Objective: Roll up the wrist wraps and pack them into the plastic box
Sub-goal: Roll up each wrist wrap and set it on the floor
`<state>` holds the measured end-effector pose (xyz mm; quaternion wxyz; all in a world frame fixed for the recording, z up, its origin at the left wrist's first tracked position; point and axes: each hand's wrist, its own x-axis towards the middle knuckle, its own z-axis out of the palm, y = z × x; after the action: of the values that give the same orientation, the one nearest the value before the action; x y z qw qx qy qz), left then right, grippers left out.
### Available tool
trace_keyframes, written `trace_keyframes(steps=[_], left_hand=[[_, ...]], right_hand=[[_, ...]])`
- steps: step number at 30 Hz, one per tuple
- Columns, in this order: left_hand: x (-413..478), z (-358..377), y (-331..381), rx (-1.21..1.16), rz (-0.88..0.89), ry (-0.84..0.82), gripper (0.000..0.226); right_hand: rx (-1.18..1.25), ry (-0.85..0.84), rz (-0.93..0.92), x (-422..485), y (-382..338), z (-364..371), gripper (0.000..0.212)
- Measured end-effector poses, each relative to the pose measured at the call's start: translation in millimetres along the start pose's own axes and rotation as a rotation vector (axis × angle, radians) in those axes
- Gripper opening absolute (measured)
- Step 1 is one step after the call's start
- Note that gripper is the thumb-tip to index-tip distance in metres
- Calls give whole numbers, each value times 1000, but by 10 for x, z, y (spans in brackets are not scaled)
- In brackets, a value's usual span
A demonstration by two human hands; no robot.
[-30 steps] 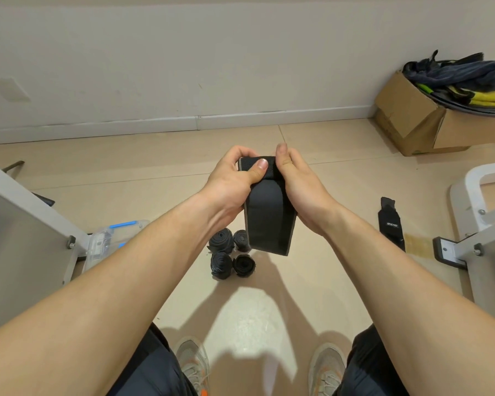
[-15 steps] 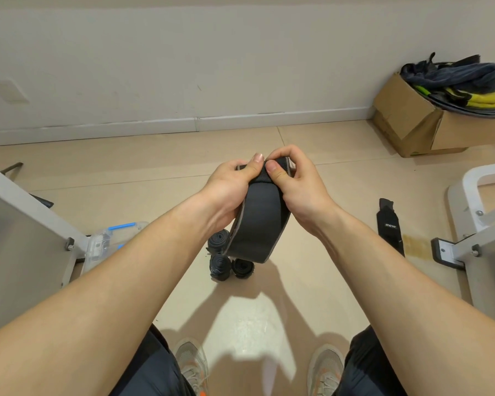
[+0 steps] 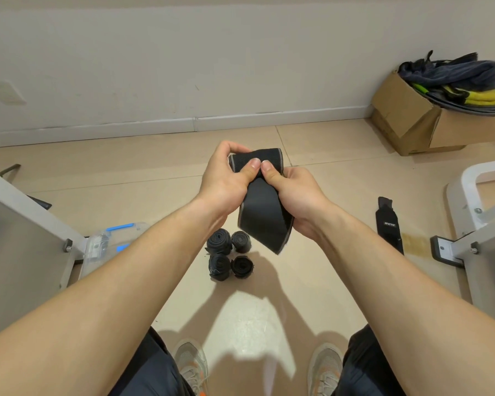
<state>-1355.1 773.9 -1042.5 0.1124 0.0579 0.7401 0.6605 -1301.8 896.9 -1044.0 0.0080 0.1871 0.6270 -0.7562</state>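
Note:
I hold a black wrist wrap with grey edges up in front of me. My left hand and my right hand both grip its top end, thumbs pressed side by side on the curled part, while the loose tail hangs down. Several rolled black wraps lie together on the floor below my hands. One flat unrolled black wrap lies on the floor to the right. The clear plastic box with blue clasps sits on the floor at the left, partly behind a metal frame.
Grey metal frames stand at the left and right. A cardboard box holding dark and yellow gear sits by the wall at the back right. My two shoes are at the bottom of the view on the beige tile floor.
Both hands shifted their grip on the wrap's top end, and the thumbs now meet on it. More of the top is curled over and the hanging tail has swung slightly right.

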Motion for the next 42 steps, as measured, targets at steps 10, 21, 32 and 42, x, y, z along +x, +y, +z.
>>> trace_keyframes(steps=[10, 21, 32, 42], left_hand=[[3, -313, 206, 8, 107, -478, 39], [-70, -374, 206, 134, 132, -761, 85], [-28, -534, 194, 197, 194, -645, 60], [-43, -439, 100, 359, 198, -634, 47]], right_hand=[[19, -252, 78, -82, -207, -316, 41], [-106, -467, 155, -132, -102, -325, 42], [-57, -552, 239, -132, -111, -434, 20], [-117, -573, 221, -78, -41, -536, 45]])
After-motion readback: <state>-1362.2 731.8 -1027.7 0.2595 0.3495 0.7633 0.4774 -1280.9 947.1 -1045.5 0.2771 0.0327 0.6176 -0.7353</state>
